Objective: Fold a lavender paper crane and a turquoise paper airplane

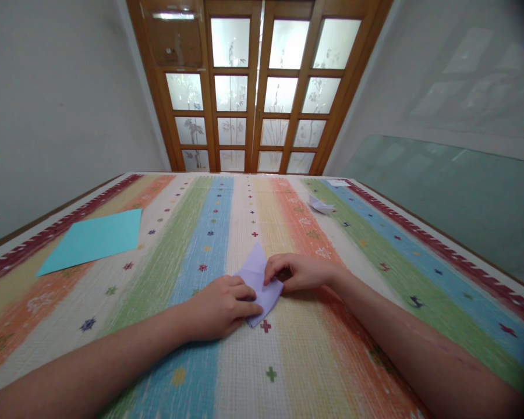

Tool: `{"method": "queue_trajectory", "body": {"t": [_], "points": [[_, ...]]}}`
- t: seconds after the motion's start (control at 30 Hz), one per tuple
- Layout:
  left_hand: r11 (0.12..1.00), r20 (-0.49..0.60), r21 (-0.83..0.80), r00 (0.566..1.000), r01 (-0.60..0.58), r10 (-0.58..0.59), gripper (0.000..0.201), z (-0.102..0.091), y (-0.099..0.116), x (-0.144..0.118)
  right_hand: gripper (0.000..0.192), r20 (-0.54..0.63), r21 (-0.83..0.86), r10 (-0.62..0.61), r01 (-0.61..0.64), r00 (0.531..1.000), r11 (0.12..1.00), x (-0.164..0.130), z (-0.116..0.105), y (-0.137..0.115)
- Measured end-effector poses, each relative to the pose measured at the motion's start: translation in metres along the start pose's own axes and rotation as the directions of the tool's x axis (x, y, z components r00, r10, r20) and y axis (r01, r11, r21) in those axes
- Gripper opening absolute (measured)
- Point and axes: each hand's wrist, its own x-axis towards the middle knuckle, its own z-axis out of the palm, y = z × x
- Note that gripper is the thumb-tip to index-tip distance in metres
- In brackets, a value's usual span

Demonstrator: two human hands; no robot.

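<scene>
A folded lilac paper (257, 273) lies flat on the striped tablecloth (209, 233), its point aimed away from me. My left hand (220, 305) presses on its near left part, fingers laid over the fold. My right hand (297, 272) pinches the paper's right edge with fingertips curled down on it. Both hands rest on the table, almost touching each other over the paper.
A turquoise paper sheet (94, 240) lies flat at the left of the table. A small folded white paper shape (319, 205) sits farther back on the right. Wooden glazed doors (253, 87) stand behind the table's far edge.
</scene>
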Motion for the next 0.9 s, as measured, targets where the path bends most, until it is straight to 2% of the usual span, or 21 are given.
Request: {"method": "queue_trajectory", "body": {"t": [0.13,0.27,0.47,0.53,0.6,0.67,0.77,0.9], "points": [[1.0,0.003,-0.004,1.0,0.002,-0.002,0.028,-0.001,0.0,-0.001,0.014,-0.02,-0.051,-0.057,0.056,0.998,0.997,0.005,0.006,-0.001],[0.996,-0.02,-0.075,0.999,0.044,-0.046,0.024,-0.001,0.0,0.0,0.016,-0.016,-0.02,-0.051,0.051,0.999,0.999,0.006,0.007,-0.001],[0.959,-0.063,-0.267,0.991,0.098,-0.119,0.02,0.0,0.002,0.002,0.02,-0.035,0.01,-0.052,0.052,0.998,0.999,0.007,0.006,0.002],[0.923,-0.12,-0.354,0.971,0.153,-0.207,0.021,-0.001,0.0,0.002,0.021,-0.049,0.048,-0.043,0.045,0.998,0.998,0.007,0.006,0.003],[0.875,-0.191,-0.44,0.931,0.202,-0.311,0.024,-0.001,-0.003,0.001,0.023,-0.084,0.085,-0.023,0.03,0.996,0.996,0.007,0.006,0.003],[0.833,-0.246,-0.515,0.895,0.204,-0.372,0.026,-0.002,-0.008,-0.002,0.025,-0.124,0.12,0.021,-0.006,0.992,0.993,0.006,0.006,0.004],[0.798,-0.273,-0.577,0.879,0.175,-0.39,0.027,-0.003,-0.014,-0.005,0.028,-0.158,0.162,0.089,-0.063,0.983,0.985,0.006,0.006,0.005],[0.81,-0.294,-0.561,0.874,0.17,-0.387,0.033,-0.002,-0.017,-0.006,0.03,-0.182,0.199,0.124,-0.087,0.975,0.976,0.006,0.007,0.007]]}}
